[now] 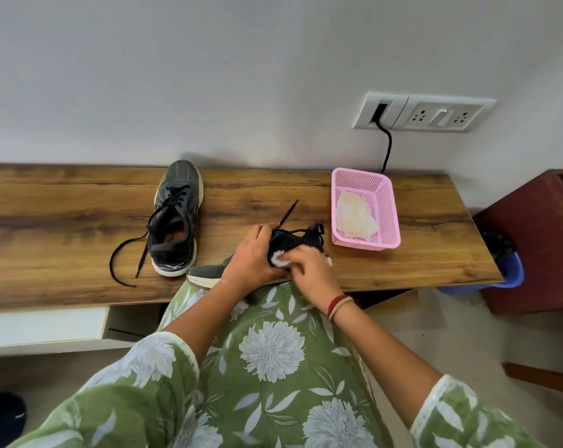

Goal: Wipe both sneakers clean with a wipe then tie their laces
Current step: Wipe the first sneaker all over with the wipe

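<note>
A dark grey sneaker (176, 218) with a white sole stands on the wooden shelf (63, 227), its black laces untied and trailing to the left. The second sneaker (205, 273) lies on its side at the shelf's front edge. My left hand (252, 258) grips it across the middle. My right hand (309, 265) holds a crumpled white wipe (279, 258) against the sneaker's dark upper. One loose lace (289, 213) of this sneaker sticks out toward the wall.
A pink mesh basket (386, 215) with white wipes inside sits on the shelf to the right. A socket panel (422, 112) with a black cable is on the wall above. A dark red cabinet (538, 240) and a blue bin (513, 270) stand at the far right.
</note>
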The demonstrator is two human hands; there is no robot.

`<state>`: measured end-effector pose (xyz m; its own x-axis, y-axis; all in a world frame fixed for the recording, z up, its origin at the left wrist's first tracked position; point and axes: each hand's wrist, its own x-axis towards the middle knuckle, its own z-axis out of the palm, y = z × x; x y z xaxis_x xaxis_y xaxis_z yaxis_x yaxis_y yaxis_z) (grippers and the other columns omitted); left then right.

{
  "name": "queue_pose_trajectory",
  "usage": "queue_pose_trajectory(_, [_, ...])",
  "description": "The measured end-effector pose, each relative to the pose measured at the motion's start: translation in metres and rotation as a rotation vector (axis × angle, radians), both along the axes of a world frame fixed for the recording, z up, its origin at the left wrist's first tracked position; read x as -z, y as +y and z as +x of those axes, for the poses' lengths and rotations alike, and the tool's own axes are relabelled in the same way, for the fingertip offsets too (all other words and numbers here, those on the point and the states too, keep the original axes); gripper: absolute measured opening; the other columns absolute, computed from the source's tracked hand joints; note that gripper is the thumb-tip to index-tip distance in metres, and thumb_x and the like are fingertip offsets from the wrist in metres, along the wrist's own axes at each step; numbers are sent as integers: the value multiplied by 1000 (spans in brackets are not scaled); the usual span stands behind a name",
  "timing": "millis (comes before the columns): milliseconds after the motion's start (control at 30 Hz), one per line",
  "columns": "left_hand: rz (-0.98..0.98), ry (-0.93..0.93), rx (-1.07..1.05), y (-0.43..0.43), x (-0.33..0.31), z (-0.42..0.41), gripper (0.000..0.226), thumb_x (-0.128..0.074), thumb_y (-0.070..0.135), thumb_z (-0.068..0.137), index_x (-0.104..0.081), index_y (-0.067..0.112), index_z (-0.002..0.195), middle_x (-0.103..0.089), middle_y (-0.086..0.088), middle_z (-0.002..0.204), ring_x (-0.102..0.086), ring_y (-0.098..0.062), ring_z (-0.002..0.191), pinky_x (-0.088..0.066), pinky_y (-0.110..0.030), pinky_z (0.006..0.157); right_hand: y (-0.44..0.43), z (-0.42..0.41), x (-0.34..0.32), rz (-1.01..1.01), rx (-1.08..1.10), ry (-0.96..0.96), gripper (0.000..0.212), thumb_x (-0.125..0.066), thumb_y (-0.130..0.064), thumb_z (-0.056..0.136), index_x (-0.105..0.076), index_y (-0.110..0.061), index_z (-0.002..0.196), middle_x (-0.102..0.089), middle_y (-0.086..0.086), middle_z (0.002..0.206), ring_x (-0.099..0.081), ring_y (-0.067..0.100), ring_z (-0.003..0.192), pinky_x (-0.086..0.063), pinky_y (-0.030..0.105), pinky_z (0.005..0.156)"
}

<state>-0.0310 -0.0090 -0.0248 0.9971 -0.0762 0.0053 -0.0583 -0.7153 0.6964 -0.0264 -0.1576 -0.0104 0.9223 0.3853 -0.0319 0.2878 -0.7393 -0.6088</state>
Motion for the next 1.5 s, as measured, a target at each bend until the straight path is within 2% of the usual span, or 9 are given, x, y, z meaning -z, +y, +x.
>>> queue_pose_trajectory(133, [15, 33, -1, 0, -2, 1, 107, -89, 37, 57, -30, 14, 143, -42, -4, 137, -43, -19, 124, -38, -29, 99, 1, 18, 0, -18, 280, -87, 26, -50, -4, 90, -67, -13, 108, -58, 6, 106, -49, 22, 102, -43, 35, 89])
queue_pose_trajectory(433, [148, 2, 33, 0, 1, 1, 105, -77, 56, 65, -28, 13, 147, -46, -7, 133, -50, -26, 118, -45, -39, 94, -18, -6, 4, -40, -102, -113, 29, -54, 0, 85, -71, -18, 101, -59, -2, 99, -50, 13, 88, -43, 24, 76])
queue_pose_trajectory(567, [252, 29, 46, -1, 1, 3, 110, -69, 70, 66, -21, 18, 150, -44, -6, 137, -48, -26, 121, -44, -38, 96, -33, 3, -3, 490, 567, 215, 18, -55, -3, 88, -66, -16, 94, -62, -1, 94, -54, 10, 73, -51, 25, 64])
queue_pose_trajectory(667, [176, 33, 2, 1, 0, 4, 104, -74, 61, 67, -25, 18, 148, -43, -5, 130, -50, -24, 116, -46, -36, 94, -47, 29, 0, 493, 780, 184, 14, -56, -4, 86, -64, -16, 87, -64, 2, 94, -57, 17, 87, -50, 28, 78])
queue_pose_trajectory(833, [122, 36, -8, 0, 1, 7, 77, -79, 53, 66, -47, 19, 127, -43, -1, 118, -52, -20, 106, -47, -30, 84, -40, 47, 9, 347, 663, 349, 17, -54, -5, 87, -69, -14, 89, -69, 5, 100, -60, 16, 78, -48, 23, 67])
queue_pose_trajectory(967, [106, 56, -7, 1, 2, 9, 75, -80, 52, 65, -46, 19, 122, -42, 1, 115, -51, -17, 102, -47, -28, 81, -17, 25, 5, 300, 594, 151, 23, -54, -1, 87, -71, -12, 97, -64, 3, 101, -56, 13, 88, -41, 19, 77])
queue_pose_trajectory(1100, [116, 46, -12, -1, 3, 8, 75, -81, 50, 65, -46, 18, 123, -43, 0, 118, -53, -20, 103, -47, -32, 83, -15, 6, 0, 314, 227, 167, 24, -57, -2, 87, -71, -20, 95, -57, -9, 93, -51, -1, 76, -43, 13, 69])
queue_pose_trajectory(1267, [197, 23, -134, -3, 2, 5, 99, -77, 63, 59, -35, 24, 138, -49, 3, 132, -45, -19, 125, -27, -46, 108, -41, 41, 1, 434, 715, 93, 22, -55, -2, 87, -69, -15, 96, -64, 3, 100, -58, 14, 86, -47, 22, 74])
queue_pose_trajectory(1500, [187, 4, -197, 0, 5, 3, 119, -70, 75, 55, -20, 22, 148, -36, 0, 143, -32, -19, 134, -23, -48, 110, -8, 8, 14, 239, 444, 34, 25, -54, -2, 87, -68, -15, 102, -57, -2, 101, -53, 11, 85, -43, 17, 72])
